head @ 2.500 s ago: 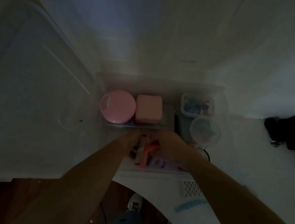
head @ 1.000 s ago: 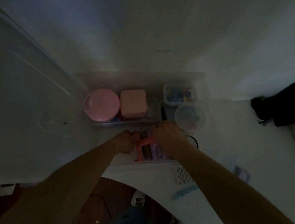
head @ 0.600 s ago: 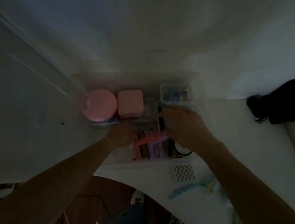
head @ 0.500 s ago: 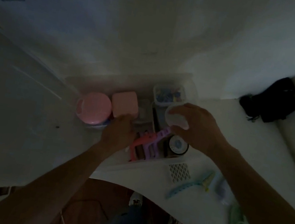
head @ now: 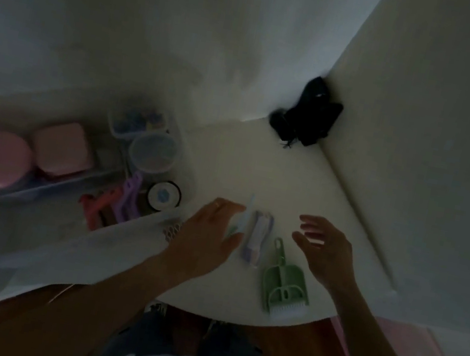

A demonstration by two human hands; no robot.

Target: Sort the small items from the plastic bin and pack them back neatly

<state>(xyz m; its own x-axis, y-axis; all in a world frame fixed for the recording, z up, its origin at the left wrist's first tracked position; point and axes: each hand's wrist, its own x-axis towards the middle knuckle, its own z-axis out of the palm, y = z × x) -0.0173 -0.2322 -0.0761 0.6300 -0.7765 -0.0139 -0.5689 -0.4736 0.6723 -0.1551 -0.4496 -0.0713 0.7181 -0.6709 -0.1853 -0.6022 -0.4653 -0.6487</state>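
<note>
**Packing mostly done, loose items still out**

While most items already sit packed in the plastic bin (head: 188,169) at table left, a green mini dustpan (head: 284,283), a purple item (head: 257,241) and a pale blue clip (head: 247,214) lie outside on the table (head: 260,166). Left hand (head: 211,236) hovers flat, fingers straight over the clip; right hand (head: 324,250) spread wide, holding nothing. Bin looks translucent, tidy, dim.

A white table (head: 313,191) with a rounded front edge carries a clear plastic bin (head: 187,175) at left, a green dustpan (head: 284,280), a lilac brush (head: 257,238) beside it, and a black bundle (head: 310,116) in the far corner
</note>
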